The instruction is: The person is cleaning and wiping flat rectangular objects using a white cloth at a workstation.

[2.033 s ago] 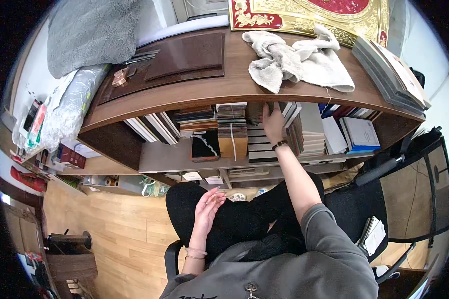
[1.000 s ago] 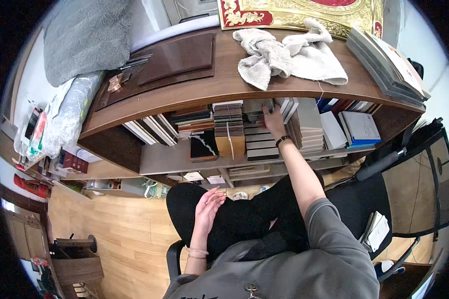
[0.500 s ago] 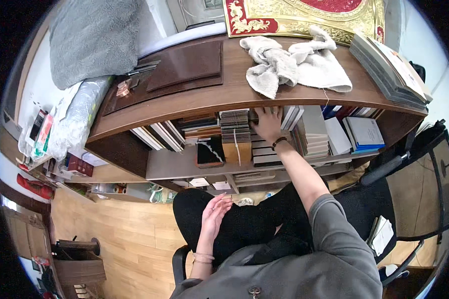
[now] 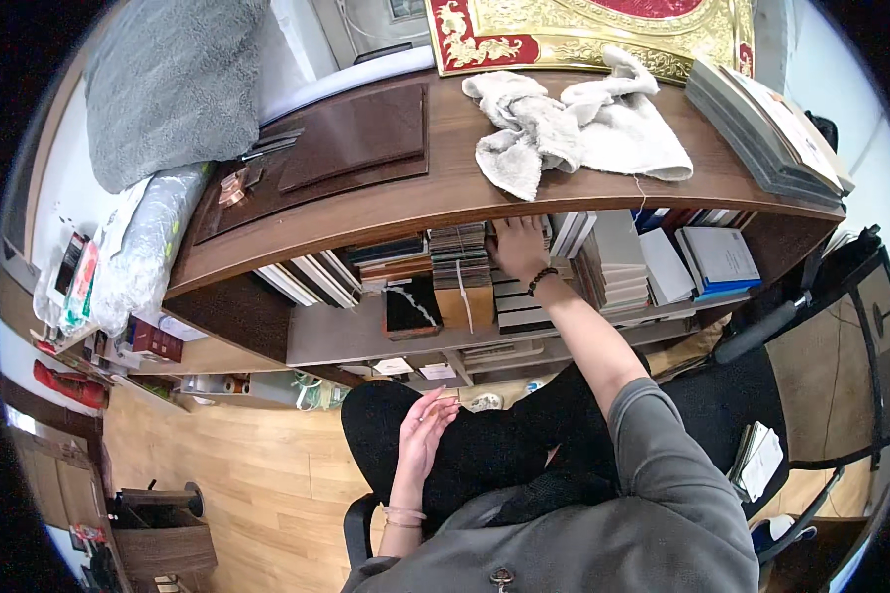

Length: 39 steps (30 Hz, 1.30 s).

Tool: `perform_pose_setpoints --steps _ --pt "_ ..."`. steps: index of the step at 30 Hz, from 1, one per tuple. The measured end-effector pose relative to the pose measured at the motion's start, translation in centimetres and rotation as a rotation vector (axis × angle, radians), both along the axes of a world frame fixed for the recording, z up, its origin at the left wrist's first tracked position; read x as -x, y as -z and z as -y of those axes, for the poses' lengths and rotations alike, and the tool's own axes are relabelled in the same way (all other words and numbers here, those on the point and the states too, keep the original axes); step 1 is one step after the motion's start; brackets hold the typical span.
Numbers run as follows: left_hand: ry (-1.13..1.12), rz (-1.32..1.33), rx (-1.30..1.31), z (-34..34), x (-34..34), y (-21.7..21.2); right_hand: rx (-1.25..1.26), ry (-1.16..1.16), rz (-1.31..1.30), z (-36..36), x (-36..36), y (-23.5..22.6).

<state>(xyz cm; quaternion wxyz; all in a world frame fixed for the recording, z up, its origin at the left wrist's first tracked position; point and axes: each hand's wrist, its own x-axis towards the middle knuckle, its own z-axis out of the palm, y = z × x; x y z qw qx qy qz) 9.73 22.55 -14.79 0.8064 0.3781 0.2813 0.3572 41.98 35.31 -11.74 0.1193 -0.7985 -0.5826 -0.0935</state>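
Note:
My right hand (image 4: 520,247), with a dark bead bracelet at its wrist, reaches into the open shelf. It lies over a stack of dark-edged flat boards or books (image 4: 522,306), fingers pointing inward and fairly flat; I cannot see anything gripped. Just left of it stands a bundle of thin grey-brown cards (image 4: 459,259) tied with pale string, on a tan block (image 4: 465,306). A black box (image 4: 411,308) with a whitish streak sits further left. Above my left thigh hangs my left hand (image 4: 425,435), fingers loosely bent and slightly apart, holding nothing visible.
Above the shelf, the cabinet's wooden top (image 4: 445,188) carries a white cloth (image 4: 574,133), brown boards (image 4: 356,143), a gold-and-red ornate panel (image 4: 583,40) and stacked grey boards (image 4: 761,138). White books (image 4: 623,262) stand right of my hand. A black mesh chair (image 4: 821,385) is at the right.
My right hand has drawn back slightly toward me over the stack, so more of its fingers show below the cabinet top. The view has shifted a little; my left hand stays nearly still.

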Motion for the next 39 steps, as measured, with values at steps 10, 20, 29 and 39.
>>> perform_pose_setpoints --steps 10,20,29,39 --pt "0.005 0.056 -0.005 0.0 1.2 0.5 -0.001 -0.092 0.096 0.1 -0.7 0.9" --pt "0.016 0.005 -0.085 -0.6 1.2 1.0 -0.521 -0.246 0.001 17.5 -1.6 -4.4" --pt "0.084 -0.110 -0.069 -0.3 -0.1 0.1 0.006 1.569 -0.102 56.2 -9.1 0.7" --pt "0.050 -0.201 -0.074 1.2 -1.5 -1.4 0.240 1.631 -0.776 64.3 -13.5 4.8"
